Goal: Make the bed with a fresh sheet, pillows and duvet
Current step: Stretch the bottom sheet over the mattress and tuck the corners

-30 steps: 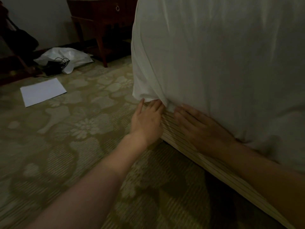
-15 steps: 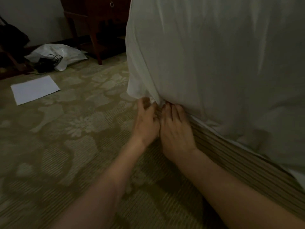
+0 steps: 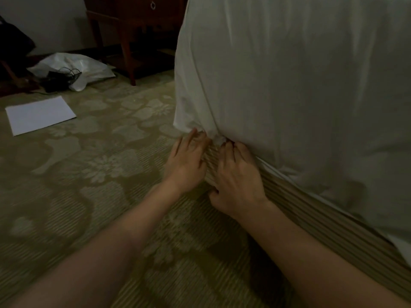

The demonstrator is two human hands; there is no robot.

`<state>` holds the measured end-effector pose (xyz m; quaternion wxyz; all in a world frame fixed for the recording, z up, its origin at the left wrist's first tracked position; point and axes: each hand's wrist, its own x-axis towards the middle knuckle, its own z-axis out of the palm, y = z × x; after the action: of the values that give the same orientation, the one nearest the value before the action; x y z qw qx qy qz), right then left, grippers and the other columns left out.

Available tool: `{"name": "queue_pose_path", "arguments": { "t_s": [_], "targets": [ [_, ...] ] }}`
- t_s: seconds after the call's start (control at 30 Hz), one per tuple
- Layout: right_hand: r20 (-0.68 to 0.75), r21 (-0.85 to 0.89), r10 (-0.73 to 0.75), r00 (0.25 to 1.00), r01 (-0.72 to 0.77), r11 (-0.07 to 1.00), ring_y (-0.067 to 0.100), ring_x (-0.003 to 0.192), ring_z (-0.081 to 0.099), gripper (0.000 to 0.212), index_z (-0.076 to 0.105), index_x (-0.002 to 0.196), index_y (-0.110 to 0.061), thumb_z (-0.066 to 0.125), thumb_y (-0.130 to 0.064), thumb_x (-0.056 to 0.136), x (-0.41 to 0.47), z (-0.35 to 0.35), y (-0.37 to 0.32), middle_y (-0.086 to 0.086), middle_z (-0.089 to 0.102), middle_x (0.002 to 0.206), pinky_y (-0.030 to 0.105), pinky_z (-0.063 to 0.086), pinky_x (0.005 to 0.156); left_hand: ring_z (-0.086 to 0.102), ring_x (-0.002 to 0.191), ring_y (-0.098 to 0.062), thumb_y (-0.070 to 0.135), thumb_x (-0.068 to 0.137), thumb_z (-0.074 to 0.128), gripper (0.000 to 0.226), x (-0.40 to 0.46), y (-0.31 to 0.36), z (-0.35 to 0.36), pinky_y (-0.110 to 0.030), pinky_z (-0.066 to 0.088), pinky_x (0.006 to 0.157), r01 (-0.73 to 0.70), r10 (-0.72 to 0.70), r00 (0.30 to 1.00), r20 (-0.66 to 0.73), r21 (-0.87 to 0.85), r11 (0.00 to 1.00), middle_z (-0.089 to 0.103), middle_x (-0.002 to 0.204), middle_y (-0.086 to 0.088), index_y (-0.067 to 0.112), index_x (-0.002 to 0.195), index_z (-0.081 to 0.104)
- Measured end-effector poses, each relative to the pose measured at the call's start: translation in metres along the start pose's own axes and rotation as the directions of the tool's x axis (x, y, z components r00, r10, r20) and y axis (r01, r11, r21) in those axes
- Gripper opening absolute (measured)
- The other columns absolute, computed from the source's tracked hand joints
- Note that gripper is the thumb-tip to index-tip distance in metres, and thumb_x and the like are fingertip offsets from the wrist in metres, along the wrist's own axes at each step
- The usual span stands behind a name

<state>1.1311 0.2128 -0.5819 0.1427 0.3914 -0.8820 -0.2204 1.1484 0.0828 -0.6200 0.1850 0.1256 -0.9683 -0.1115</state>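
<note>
One view only, from the head camera, looking down at a bed corner near the centre of the frame. Both hands work low at that corner, side by side and nearly touching. The left hand lies with fingers fairly straight, their tips pushed up against the bunched hem of the white sheet. The right hand has its fingers bent, tips buried at the line where the sheet meets the striped bed base; whether it pinches cloth or merely presses it in, I cannot tell. A small crumpled wad of sheet shows between the two sets of fingertips.

The sheet fills the upper right of the frame, draped down the side of the mattress and fairly smooth, with long vertical creases toward the corner. Along the right its lower edge looks already tucked against the base. At the corner a loose flap hangs just left of the hands.

In the upper left, on the patterned carpet, lie a sheet of paper and a white plastic bag with a dark tangle of cable; a dark wooden side table stands behind.

By my judgement the task is early: the sheet is on and this corner is being tucked. No pillows or duvet are in view, so those steps probably remain.
</note>
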Motion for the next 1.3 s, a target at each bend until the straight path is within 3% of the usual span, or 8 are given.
{"name": "queue_pose_path", "arguments": {
  "t_s": [0.1, 0.23, 0.4, 0.67, 0.83, 1.03, 1.2, 1.3],
  "targets": [
    [-0.024, -0.042, 0.017, 1.000, -0.018, 0.999, 0.032, 0.120, 0.050, 0.086, 0.059, 0.124, 0.002, 0.060, -0.061, 0.064, 0.000, 0.000, 0.001, 0.026, 0.055, 0.127, 0.043, 0.012, 0.111, -0.003, 0.147, -0.011, 0.021, 0.092, 0.043, 0.066, 0.005, 0.016, 0.000, -0.035, -0.010, 0.115, 0.067, -0.065, 0.998, -0.021, 0.083, 0.994, 0.016, 0.159, 0.008, 0.023, 0.152, 0.015],
    [-0.126, -0.058, -0.074, 0.989, 0.067, 0.996, 0.038, 0.137, 0.023, 0.086, 0.025, 0.144, 0.009, 0.041, -0.056, 0.090, 0.003, 0.008, 0.003, 0.031, 0.024, 0.148, 0.048, 0.000, 0.116, -0.001, 0.147, -0.011, 0.027, 0.098, 0.032, 0.055, 0.006, 0.030, -0.005, -0.041, -0.008, 0.115, 0.128, -0.129, 0.992, -0.002, 0.161, 0.979, 0.021, 0.157, 0.009, 0.025, 0.151, 0.017],
    [-0.096, 0.063, 0.052, 0.994, -0.046, 0.997, 0.031, 0.117, 0.053, 0.103, 0.059, 0.125, 0.003, 0.068, -0.072, 0.054, 0.008, 0.014, 0.002, 0.024, 0.058, 0.126, 0.040, 0.018, 0.111, 0.026, 0.138, -0.016, 0.025, 0.094, 0.039, 0.035, 0.032, 0.036, -0.035, -0.042, 0.002, 0.117, 0.192, -0.216, 0.974, 0.066, 0.259, 0.946, 0.053, 0.133, 0.001, 0.024, 0.124, 0.057],
    [-0.118, 0.413, 0.162, 0.980, -0.100, 0.905, 0.021, 0.092, 0.069, 0.064, 0.072, 0.105, -0.003, 0.071, -0.040, 0.052, -0.084, 0.014, 0.059, 0.009, 0.072, 0.104, 0.030, 0.051, 0.089, 0.041, 0.130, -0.027, 0.023, 0.096, 0.038, 0.040, 0.014, 0.083, -0.052, -0.039, 0.030, 0.106, 0.025, -0.231, 0.916, 0.329, 0.526, 0.850, 0.049, 0.137, -0.007, 0.015, 0.133, 0.048],
    [-0.060, 0.297, 0.169, 0.984, -0.144, 0.944, 0.019, 0.109, 0.065, 0.073, 0.066, 0.122, -0.010, 0.062, -0.040, 0.056, -0.225, 0.046, 0.138, 0.004, 0.064, 0.126, 0.037, 0.051, 0.092, 0.052, 0.122, -0.025, 0.037, 0.099, 0.031, 0.041, -0.036, 0.204, -0.059, -0.033, 0.040, 0.097, -0.376, 0.187, 0.844, 0.503, 0.304, 0.875, 0.053, 0.133, -0.006, 0.019, 0.129, 0.053],
    [0.143, 0.113, 0.380, 0.914, -0.396, 0.911, 0.016, 0.115, 0.061, 0.072, 0.058, 0.133, -0.017, 0.056, -0.043, 0.066, -0.426, 0.062, 0.247, -0.001, 0.058, 0.134, 0.031, 0.046, 0.098, 0.059, 0.107, -0.019, 0.043, 0.098, 0.021, 0.044, -0.123, 0.369, -0.056, -0.031, 0.043, 0.084, -0.739, 0.721, 0.591, 0.362, -0.114, 0.663, 0.063, 0.117, 0.003, 0.028, 0.119, 0.056],
    [0.230, 0.059, 0.609, 0.759, -0.636, 0.770, 0.015, 0.109, 0.063, 0.053, 0.062, 0.125, -0.026, 0.060, -0.035, 0.072, -0.555, 0.078, 0.331, -0.007, 0.065, 0.120, 0.032, 0.050, 0.093, 0.063, 0.053, -0.012, 0.040, 0.076, 0.041, 0.033, -0.162, 0.510, -0.030, -0.025, 0.046, 0.045, -0.825, 0.862, 0.435, 0.260, -0.270, 0.497, 0.067, 0.064, 0.006, 0.026, 0.069, 0.069],
    [0.293, 0.004, 0.682, 0.671, -0.714, 0.700, 0.014, 0.111, 0.062, 0.053, 0.063, 0.123, -0.026, 0.068, -0.036, 0.071, -0.622, 0.104, 0.367, -0.009, 0.066, 0.120, 0.033, 0.048, 0.095, 0.066, 0.087, -0.014, 0.037, 0.085, 0.033, 0.043, -0.194, 0.602, -0.007, -0.029, 0.050, 0.071, -0.830, 0.899, 0.380, 0.216, -0.349, 0.435, 0.067, 0.103, 0.008, 0.023, 0.103, 0.070]
  ]
}}
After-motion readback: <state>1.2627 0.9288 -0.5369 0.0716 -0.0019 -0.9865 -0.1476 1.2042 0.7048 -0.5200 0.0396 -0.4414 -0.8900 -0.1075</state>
